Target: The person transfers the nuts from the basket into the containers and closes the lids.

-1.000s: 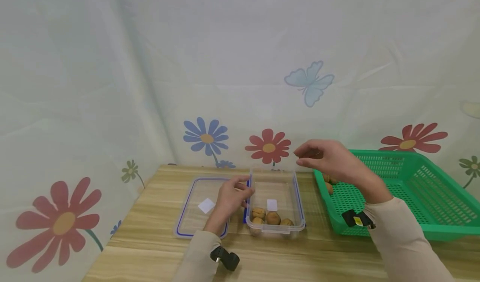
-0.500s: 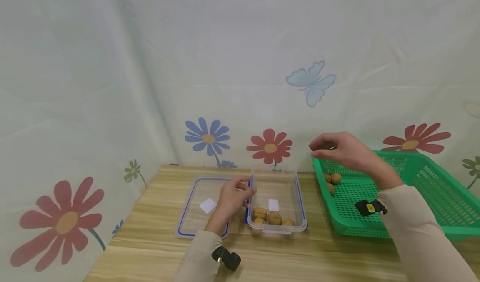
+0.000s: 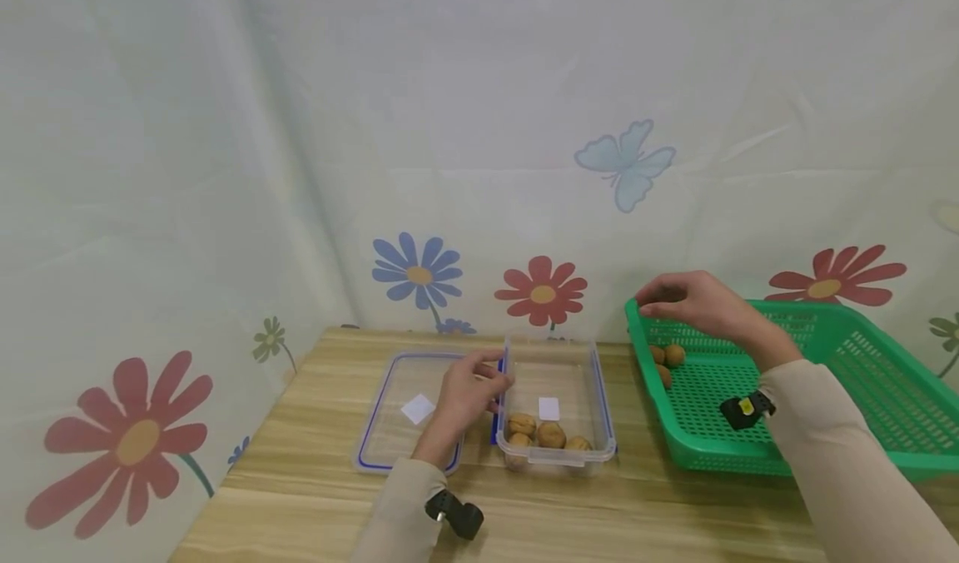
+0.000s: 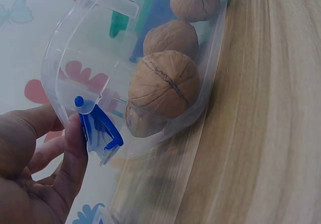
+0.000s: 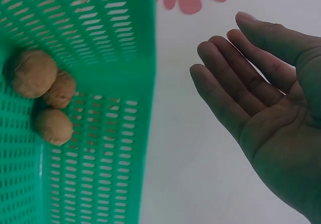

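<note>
A clear plastic food box [image 3: 600,392] with blue latches stands on the table, with several walnuts [image 3: 550,435] at its near end. My left hand [image 3: 466,392] holds the box's left rim, its fingers bent over the edge and a blue latch [image 4: 103,133] against them. Over the left back corner of the green plastic basket [image 3: 719,455] hovers my right hand [image 3: 693,303]. Nothing shows in its palm [image 5: 281,128] in the right wrist view; the fingers are loosely bent. Three walnuts [image 5: 54,127] sit in the basket near its left wall.
The box's clear lid [image 3: 375,413], with a blue seal and a white paper square, lies left of the box under my left forearm. A white square label [image 3: 549,409] shows in the box. Behind the wooden table [image 3: 300,455] hangs a flowered curtain [image 3: 464,130].
My right hand has moved right, from near the box to over the basket's left edge, uncovering the walnuts there. The left hand stays at the box rim.
</note>
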### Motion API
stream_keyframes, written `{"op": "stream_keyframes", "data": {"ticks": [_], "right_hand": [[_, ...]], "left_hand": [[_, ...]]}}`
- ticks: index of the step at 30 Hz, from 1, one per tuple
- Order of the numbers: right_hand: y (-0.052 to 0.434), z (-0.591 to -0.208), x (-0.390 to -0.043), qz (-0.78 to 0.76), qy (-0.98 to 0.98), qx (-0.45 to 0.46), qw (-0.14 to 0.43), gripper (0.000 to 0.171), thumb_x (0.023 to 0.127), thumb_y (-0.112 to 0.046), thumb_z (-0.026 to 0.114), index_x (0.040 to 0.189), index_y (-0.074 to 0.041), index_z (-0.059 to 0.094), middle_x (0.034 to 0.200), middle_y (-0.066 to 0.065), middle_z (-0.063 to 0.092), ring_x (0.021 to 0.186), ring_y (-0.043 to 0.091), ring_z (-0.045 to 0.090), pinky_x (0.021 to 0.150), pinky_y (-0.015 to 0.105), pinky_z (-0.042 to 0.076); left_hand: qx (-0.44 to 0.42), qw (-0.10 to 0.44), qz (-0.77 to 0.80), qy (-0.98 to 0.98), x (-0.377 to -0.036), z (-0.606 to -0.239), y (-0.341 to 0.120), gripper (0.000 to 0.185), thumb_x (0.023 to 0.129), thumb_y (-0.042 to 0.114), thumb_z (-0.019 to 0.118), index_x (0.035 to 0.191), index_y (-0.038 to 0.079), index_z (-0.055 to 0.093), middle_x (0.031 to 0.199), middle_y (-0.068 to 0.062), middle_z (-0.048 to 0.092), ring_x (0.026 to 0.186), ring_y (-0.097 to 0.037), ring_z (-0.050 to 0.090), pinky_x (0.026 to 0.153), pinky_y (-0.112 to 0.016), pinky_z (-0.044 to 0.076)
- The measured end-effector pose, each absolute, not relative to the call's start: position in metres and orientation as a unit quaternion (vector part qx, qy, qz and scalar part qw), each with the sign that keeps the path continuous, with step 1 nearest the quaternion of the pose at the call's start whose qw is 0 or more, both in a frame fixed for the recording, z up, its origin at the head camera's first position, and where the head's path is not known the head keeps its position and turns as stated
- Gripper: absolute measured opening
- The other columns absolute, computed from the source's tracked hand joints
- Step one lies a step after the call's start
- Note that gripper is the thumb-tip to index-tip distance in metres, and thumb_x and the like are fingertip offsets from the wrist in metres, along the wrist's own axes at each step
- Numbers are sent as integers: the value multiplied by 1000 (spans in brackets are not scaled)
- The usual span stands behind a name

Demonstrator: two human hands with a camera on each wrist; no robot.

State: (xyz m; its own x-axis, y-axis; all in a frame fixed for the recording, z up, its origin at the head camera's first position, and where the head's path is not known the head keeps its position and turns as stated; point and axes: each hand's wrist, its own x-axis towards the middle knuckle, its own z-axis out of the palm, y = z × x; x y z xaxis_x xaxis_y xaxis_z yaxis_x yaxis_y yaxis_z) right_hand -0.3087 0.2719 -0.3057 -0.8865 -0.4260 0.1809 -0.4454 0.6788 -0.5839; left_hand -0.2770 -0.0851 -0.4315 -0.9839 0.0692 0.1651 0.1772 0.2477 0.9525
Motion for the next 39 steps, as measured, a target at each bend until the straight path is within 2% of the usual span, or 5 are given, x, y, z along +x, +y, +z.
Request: {"op": "stream_keyframes", "data": {"ticks": [8, 13, 19, 33, 39], "right_hand": [[289, -323, -322, 321, -921, 221, 1, 37, 107, -25, 68, 133, 1, 69, 127, 16, 71, 120, 40, 65, 99, 60, 56], [300, -335, -329, 329, -917, 224, -10, 36, 108, -22, 67, 133, 4, 68, 127, 20, 70, 117, 40, 66, 96, 60, 57], [310, -346, -336, 330, -917, 221, -25, 35, 106, -17, 68, 131, 7, 67, 124, 20, 70, 115, 42, 66, 93, 57, 60], [325, -359, -347, 310, -926, 206, -56, 38, 106, -15, 67, 133, 12, 65, 129, 29, 67, 117, 46, 66, 95, 59, 60], [328, -367, -352, 287, -931, 216, -62, 33, 105, -9, 67, 130, 11, 67, 127, 28, 68, 119, 50, 63, 94, 60, 59]], "left_hand": [[-73, 41, -606, -791, -278, -431, -83, 43, 95, 3, 77, 136, -2, 68, 99, -15, 68, 64, -17, 66, 57, -33, 65], [-72, 39, -602, -795, -278, -430, -82, 42, 96, 4, 77, 137, -1, 68, 99, -14, 68, 64, -17, 66, 57, -32, 65], [-78, 40, -603, -793, -278, -431, -82, 43, 95, 3, 77, 137, -3, 67, 99, -15, 68, 64, -17, 66, 57, -32, 65], [-79, 41, -607, -790, -278, -431, -84, 44, 95, 3, 77, 137, -3, 66, 99, -16, 68, 63, -17, 66, 57, -33, 65], [-79, 43, -611, -787, -278, -432, -85, 44, 95, 3, 78, 137, -4, 66, 99, -17, 68, 61, -16, 66, 57, -35, 66]]}}
